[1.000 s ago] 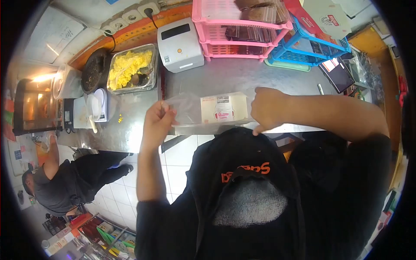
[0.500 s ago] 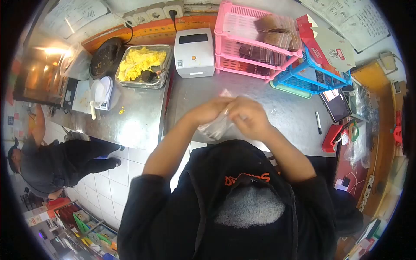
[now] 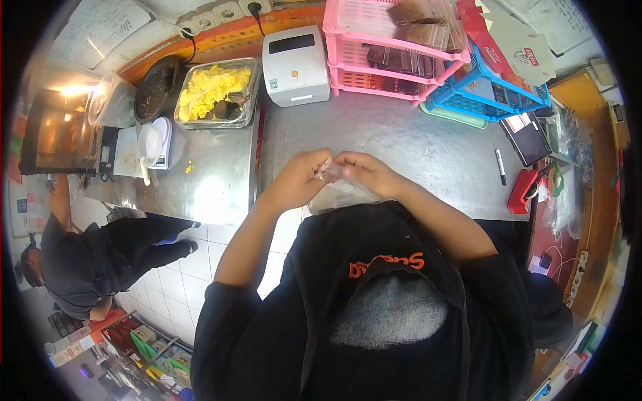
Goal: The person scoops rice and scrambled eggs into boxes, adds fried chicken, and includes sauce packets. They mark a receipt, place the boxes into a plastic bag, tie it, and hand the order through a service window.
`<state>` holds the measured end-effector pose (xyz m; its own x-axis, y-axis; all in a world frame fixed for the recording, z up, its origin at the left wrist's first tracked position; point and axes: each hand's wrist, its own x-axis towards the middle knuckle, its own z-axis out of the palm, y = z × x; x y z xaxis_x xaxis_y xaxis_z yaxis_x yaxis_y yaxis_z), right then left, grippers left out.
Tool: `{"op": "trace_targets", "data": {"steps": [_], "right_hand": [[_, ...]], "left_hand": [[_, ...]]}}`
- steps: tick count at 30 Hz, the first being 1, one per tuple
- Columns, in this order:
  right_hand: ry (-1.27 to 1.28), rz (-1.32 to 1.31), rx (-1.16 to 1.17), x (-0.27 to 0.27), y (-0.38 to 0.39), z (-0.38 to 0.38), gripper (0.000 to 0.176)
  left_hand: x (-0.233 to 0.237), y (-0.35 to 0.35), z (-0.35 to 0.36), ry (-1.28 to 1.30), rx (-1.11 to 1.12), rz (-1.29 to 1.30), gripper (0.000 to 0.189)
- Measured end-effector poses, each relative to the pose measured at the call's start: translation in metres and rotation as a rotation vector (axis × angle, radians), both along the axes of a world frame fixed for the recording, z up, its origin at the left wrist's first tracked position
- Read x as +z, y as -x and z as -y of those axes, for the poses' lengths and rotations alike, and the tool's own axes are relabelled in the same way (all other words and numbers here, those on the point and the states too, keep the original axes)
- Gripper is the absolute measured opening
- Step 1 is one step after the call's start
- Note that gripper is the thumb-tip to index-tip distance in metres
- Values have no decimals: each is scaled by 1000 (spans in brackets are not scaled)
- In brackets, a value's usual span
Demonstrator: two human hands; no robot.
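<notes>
A clear plastic bag (image 3: 344,195) hangs between my two hands, just above the front edge of the metal counter and close to my chest. My left hand (image 3: 302,179) is closed, its fingers pinching the bag's gathered top. On the other side, my right hand (image 3: 369,175) grips the bag with bent fingers. The two hands nearly meet at the upper part of the bag. What lies inside the bag, if anything, I cannot make out.
On the steel counter (image 3: 414,167) stand a label printer (image 3: 296,73), a pink rack (image 3: 364,50) and a blue rack (image 3: 481,107). A marker (image 3: 500,167) and a red tape dispenser (image 3: 521,192) lie right. Yellow food fills a tray (image 3: 251,110). Another person (image 3: 87,267) stands left.
My hands have slowed from a blur to a steadier hold. The right hand has shifted left and lower on the bag, and the camera view has tilted down a little.
</notes>
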<state>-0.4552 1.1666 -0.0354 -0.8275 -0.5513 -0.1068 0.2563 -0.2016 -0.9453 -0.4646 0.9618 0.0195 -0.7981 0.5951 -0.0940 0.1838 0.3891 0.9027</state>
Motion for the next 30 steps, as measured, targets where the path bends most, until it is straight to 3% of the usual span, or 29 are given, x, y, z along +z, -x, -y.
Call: {"op": "trace_targets", "data": {"steps": [1, 2, 3, 4, 6, 7, 8, 9, 10, 11, 12, 13, 15, 16, 18, 20, 21, 22, 24, 25, 27, 30], "right_hand": [[-298, -358, 68, 0, -2, -7, 11], [-595, -720, 134, -1, -2, -14, 13], [-595, -717, 133, -7, -4, -21, 13], [-669, -781, 108, -18, -6, -28, 15], [-750, -846, 76, -33, -9, -33, 17], [-538, -559, -91, -38, -15, -33, 20], [-319, -271, -248, -41, -18, -34, 23], [-322, -271, -247, -45, -15, -34, 23], [-235, -174, -325, -49, -13, -32, 23], [-147, -78, -403, -51, -11, -29, 24], [-148, -75, -405, -51, -11, -23, 24], [-133, -97, -403, -50, -11, -16, 25], [-122, -118, -397, -50, -12, -18, 26], [-153, -150, -306, -52, -15, -27, 24], [-184, -185, -219, -50, -13, -48, 31], [-654, -695, -175, -41, -7, -74, 83], [-935, -701, -36, -54, -6, -86, 123], [-933, -697, -35, -69, -9, -82, 123], [-1169, -847, 137, -88, -15, -65, 122], [-1322, -857, 210, -70, -20, -36, 105], [-1232, -827, 128, -78, -29, -30, 101], [-949, -746, -112, -106, -33, -17, 90]], "left_hand": [[-8, -3, 1, -1, 3, 3, 15], [-15, -6, 1, -135, 68, 23, 32], [-21, -9, 1, -268, 130, 45, 52], [-23, -10, 6, -267, 125, 47, 52], [-24, -6, 23, -441, 173, -43, 104], [-36, -7, 30, -444, 167, -46, 104], [-57, -9, 38, 16, 137, -89, 112], [-77, -13, 42, 475, 107, -125, 121], [-92, -12, 33, 475, 110, -118, 121], [-106, -7, 13, 402, 10, -242, 108], [-117, -6, -7, 326, -94, -367, 95], [-128, -10, -27, 322, -97, -366, 95], [-143, -18, -56, 511, -182, -385, 63], [-147, -19, -54, 508, -181, -387, 63], [-151, -17, -48, 209, -16, -510, 37], [-138, -17, -48, 184, 19, -430, 40], [-134, -19, -48, 162, 58, -351, 45], [-137, -20, -49, 164, 57, -348, 45], [-144, -20, -61, -23, 141, -499, 40], [-141, -17, -65, -23, 141, -500, 40], [-132, -15, -74, -120, -58, -602, 40], [-130, -21, -93, -124, -53, -475, 34]]}}
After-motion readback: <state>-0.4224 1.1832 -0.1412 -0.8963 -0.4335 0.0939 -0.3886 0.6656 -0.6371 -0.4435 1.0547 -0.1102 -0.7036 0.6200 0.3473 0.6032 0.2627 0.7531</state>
